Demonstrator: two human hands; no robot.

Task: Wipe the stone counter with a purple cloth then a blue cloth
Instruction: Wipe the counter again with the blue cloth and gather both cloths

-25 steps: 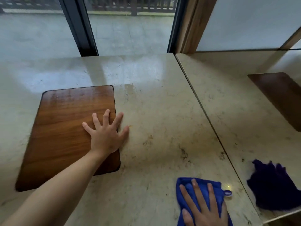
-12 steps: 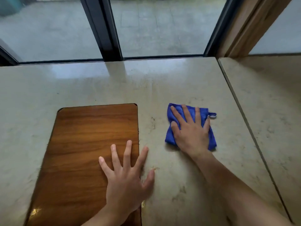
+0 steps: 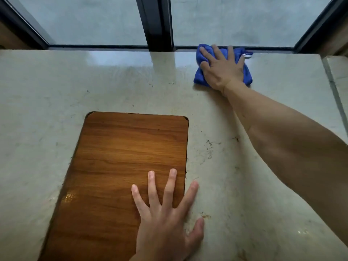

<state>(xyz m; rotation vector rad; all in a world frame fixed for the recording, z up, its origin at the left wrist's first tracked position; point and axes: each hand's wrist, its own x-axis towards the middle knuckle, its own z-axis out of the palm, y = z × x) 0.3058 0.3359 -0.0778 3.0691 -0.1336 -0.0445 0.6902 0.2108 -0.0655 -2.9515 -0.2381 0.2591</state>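
Right hand [image 3: 222, 69] presses blue cloth [image 3: 200, 78] flat, fingers straight, at bench [image 3: 56, 87] far edge (against window frame [image 3: 159, 23]). Left hand [image 3: 165, 221] spread flat, straddling wooden inlay [image 3: 116, 162], holding nothing.

Stone counter and what rests on it

The pale stone counter [image 3: 94, 87], glossy and flecked with dark specks, carries a wooden board [image 3: 120, 166] set flat at its near left. A blue cloth [image 3: 199, 76] lies bunched at the far edge by the window frame [image 3: 158, 23]. One hand presses each.
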